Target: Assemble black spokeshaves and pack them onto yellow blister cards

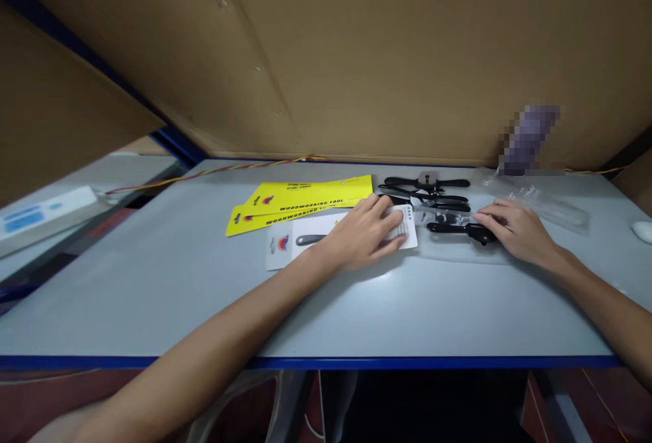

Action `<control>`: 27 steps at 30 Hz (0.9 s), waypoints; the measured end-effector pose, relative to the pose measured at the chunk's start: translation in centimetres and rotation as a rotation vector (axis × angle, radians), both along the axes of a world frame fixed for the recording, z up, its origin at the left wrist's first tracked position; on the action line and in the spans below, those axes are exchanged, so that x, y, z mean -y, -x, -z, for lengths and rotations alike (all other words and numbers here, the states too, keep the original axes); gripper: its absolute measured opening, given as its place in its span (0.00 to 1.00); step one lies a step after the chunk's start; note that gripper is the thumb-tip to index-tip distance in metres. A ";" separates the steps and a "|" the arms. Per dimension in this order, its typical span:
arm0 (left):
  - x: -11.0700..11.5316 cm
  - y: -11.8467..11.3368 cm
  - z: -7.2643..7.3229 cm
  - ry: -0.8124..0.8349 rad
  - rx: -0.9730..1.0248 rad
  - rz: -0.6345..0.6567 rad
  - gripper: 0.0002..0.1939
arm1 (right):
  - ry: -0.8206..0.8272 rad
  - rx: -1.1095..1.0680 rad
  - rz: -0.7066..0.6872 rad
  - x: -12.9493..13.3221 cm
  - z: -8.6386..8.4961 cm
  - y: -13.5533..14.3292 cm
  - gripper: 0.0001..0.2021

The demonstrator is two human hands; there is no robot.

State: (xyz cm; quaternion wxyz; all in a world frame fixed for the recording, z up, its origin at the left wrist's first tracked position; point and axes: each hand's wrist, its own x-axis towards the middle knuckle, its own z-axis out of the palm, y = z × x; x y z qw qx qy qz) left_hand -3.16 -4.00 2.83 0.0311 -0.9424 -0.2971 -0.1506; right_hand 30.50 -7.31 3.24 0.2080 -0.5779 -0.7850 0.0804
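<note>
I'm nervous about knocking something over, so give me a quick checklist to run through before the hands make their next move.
1. Left hand on the white card: ok, it lies over the card's right part.
2. Right hand at the near black tool: ok, its fingers are at the tool's right end.
3. Right hand's grip firm: cannot tell, the fingers hide the contact.
4. Yellow cards squared up: not ok, they overlap unevenly.
5. Other black tools spread apart: not ok, they lie crowded behind the near one.
6. Clear plastic packaging well away from the right hand: not ok, it lies close by.
</note>
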 end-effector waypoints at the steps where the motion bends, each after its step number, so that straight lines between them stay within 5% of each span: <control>1: 0.0 0.0 0.0 -0.022 -0.004 -0.016 0.21 | 0.001 0.001 -0.007 0.0 0.0 0.0 0.23; 11: 0.3 -0.4 0.1 0.080 -0.045 0.056 0.19 | -0.070 0.048 0.033 0.6 -0.3 0.8 0.23; 27: 1.1 -1.5 -0.7 0.293 -0.115 -0.011 0.19 | -0.243 0.131 -0.036 1.1 0.2 1.3 0.24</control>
